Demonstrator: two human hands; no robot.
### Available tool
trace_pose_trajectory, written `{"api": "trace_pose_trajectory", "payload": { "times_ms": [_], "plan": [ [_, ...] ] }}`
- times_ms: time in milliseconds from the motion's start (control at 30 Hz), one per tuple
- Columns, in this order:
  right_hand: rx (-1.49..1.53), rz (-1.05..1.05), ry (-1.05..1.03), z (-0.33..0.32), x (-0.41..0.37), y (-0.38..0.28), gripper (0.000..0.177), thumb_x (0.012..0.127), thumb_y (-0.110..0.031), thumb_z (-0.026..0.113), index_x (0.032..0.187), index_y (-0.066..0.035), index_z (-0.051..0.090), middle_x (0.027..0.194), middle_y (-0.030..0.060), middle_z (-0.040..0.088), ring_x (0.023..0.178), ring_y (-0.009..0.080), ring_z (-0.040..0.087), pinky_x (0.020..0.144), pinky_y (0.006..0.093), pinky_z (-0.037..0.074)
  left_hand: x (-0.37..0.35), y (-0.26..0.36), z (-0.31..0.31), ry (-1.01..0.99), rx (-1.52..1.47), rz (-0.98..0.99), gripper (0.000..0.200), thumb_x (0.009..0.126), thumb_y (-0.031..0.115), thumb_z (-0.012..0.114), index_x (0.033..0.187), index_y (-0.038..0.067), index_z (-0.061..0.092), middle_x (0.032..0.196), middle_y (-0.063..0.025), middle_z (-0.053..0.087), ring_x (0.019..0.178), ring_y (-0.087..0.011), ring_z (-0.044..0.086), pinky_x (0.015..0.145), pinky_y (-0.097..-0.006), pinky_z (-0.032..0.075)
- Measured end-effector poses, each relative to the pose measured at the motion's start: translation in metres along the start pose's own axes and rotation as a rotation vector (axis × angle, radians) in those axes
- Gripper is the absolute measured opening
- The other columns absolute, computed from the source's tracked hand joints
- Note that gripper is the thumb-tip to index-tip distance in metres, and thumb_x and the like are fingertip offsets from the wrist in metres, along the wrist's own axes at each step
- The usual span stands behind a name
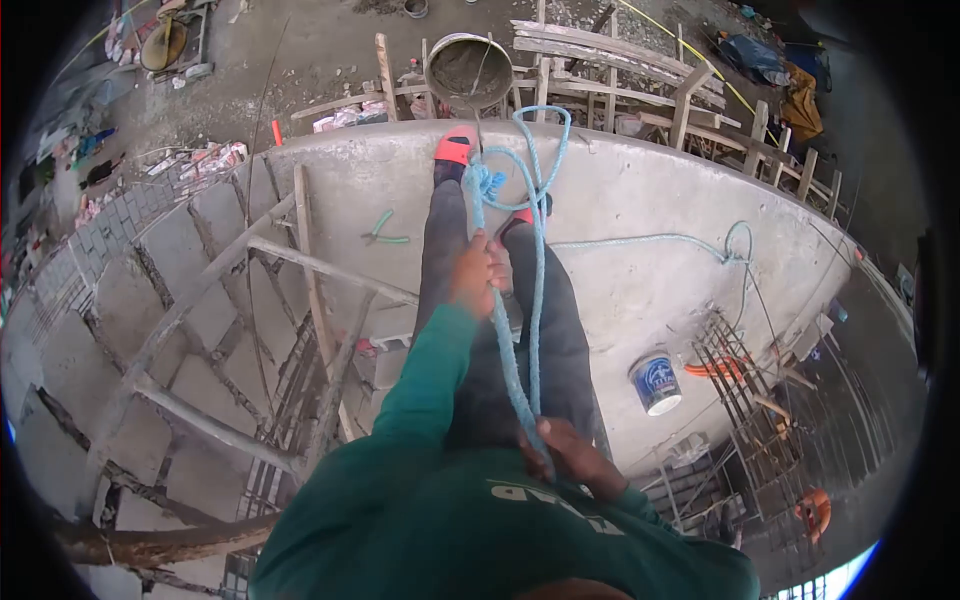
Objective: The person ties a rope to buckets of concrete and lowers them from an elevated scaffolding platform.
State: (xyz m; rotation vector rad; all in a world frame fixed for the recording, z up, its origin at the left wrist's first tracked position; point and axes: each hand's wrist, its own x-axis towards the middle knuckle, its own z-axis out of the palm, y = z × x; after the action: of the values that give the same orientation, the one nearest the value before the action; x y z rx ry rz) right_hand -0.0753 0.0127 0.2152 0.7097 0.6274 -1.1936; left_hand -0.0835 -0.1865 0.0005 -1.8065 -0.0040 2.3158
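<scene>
A light blue rope (508,345) runs along my legs. My left hand (478,275) is wrapped round it between my knees. Nearer my waist, my right hand (575,455) is also closed on the rope, partly hidden by my shirt. Beyond my feet, a loop and a knot of the rope lie at the edge of the concrete slab (620,185). At that edge is a bucket (470,72) with grey material inside and a thin handle across it. How the rope joins the bucket is hard to make out.
Green-handled pliers (385,232) lie left of my legs. To the right are a blue-and-white pail (655,383), steel bars (750,395) and a trailing rope end. Wooden poles (215,265) cross on the left. Past the slab edge, planks (620,55) stand over lower ground.
</scene>
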Motion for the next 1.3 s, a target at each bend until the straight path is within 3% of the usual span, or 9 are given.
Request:
{"api": "trace_pose_trajectory", "payload": {
  "times_ms": [100,200,300,400,500,800,900,1100,1300],
  "plan": [
    [0.109,-0.148,0.236,-0.065,0.079,-0.022,0.075,0.094,-0.066,0.027,0.128,-0.001,0.042,0.11,0.0115,0.055,0.1,0.0214,0.056,0.09,0.036,0.046,-0.053,-0.027,0.009,0.068,0.19,0.046,0.027,0.098,0.034,0.048,0.083,0.011,0.046,0.06,0.0061,0.036,0.044,-0.0051,0.03,0.042,-0.0236,0.026],
    [0.073,-0.163,0.169,-0.073,0.176,-0.089,0.093,0.088,-0.065,0.046,0.142,0.006,0.018,0.116,0.0201,0.053,0.088,0.0262,0.061,0.079,0.0409,0.052,-0.068,-0.033,0.004,0.256,0.419,0.153,0.029,0.098,0.035,0.047,0.082,0.012,0.045,0.06,0.007,0.035,0.045,-0.0045,0.03,0.041,-0.0233,0.025],
    [0.287,-0.308,0.07,-0.059,0.239,-0.132,0.085,0.086,-0.062,0.054,0.133,0.005,0.034,0.1,0.0166,0.06,0.072,0.0227,0.06,0.065,0.0363,0.055,-0.05,-0.015,-0.016,-0.029,0.376,0.211,0.028,0.098,0.036,0.045,0.081,0.014,0.046,0.061,0.008,0.034,0.048,-0.0053,0.033,0.043,-0.0238,0.026],
    [0.467,-0.146,-0.09,-0.069,0.256,-0.145,0.05,0.087,-0.048,0.062,0.104,-0.002,0.052,0.073,0.0057,0.056,0.054,0.0147,0.051,0.048,0.0264,0.048,-0.056,-0.028,0.002,0.054,0.469,0.194,0.029,0.098,0.037,0.046,0.081,0.014,0.046,0.06,0.009,0.035,0.046,-0.0035,0.028,0.042,-0.0217,0.024],
    [0.526,-0.317,-0.033,-0.066,0.211,-0.126,0.028,0.086,-0.015,0.066,0.071,-0.013,0.042,0.059,-0.0057,0.035,0.045,0.0043,0.034,0.038,0.0194,0.026,-0.078,-0.051,0.018,0.036,0.541,0.179,0.026,0.098,0.034,0.047,0.081,0.014,0.046,0.061,0.0071,0.036,0.046,-0.005,0.031,0.041,-0.0224,0.026],
    [0.691,-0.459,-0.216,-0.054,-0.039,-0.035,0.015,0.09,-0.012,0.054,0.077,-0.011,0.045,0.057,-0.0083,0.033,0.044,0.0009,0.029,0.038,0.0173,0.024,-0.244,-0.178,0.063,-0.202,1.094,-0.043,0.028,0.098,0.028,0.047,0.078,0.009,0.045,0.06,0.0039,0.038,0.045,-0.0059,0.034,0.041,-0.023,0.027],
    [0.834,-0.614,-0.319,-0.059,-0.13,0.016,0.007,0.09,-0.009,0.051,0.086,-0.006,0.047,0.059,-0.0078,0.034,0.044,0.0009,0.03,0.038,0.0162,0.025,-0.287,-0.23,0.079,-0.641,1.533,0.05,0.041,0.1,0.032,0.046,0.071,0.003,0.044,0.058,-0.0009,0.043,0.051,-0.0086,0.037,0.044,-0.0276,0.031],
    [1.111,-0.945,-0.306,-0.051,-0.276,0.127,0.01,0.089,-0.007,0.05,0.096,-0.002,0.045,0.064,-0.0058,0.036,0.045,0.0009,0.031,0.035,0.0152,0.028,-0.359,-0.331,0.101,-1.377,1.776,0.082,0.049,0.099,0.032,0.044,0.072,-0.008,0.048,0.057,-0.0189,0.047,0.05,-0.025,0.047,0.049,-0.0401,0.038],
    [1.33,-1.286,-0.424,-0.039,-0.338,0.204,0.021,0.087,-0.004,0.051,0.102,0.002,0.038,0.069,-0.0016,0.038,0.048,0.0019,0.036,0.035,0.0155,0.032,-0.401,-0.399,0.105,-1.662,1.915,-0.179,0.044,0.096,0.027,0.048,0.072,-0.011,0.049,0.061,-0.0273,0.051,0.058,-0.0376,0.054,0.053,-0.0446,0.041]
  ]
}}
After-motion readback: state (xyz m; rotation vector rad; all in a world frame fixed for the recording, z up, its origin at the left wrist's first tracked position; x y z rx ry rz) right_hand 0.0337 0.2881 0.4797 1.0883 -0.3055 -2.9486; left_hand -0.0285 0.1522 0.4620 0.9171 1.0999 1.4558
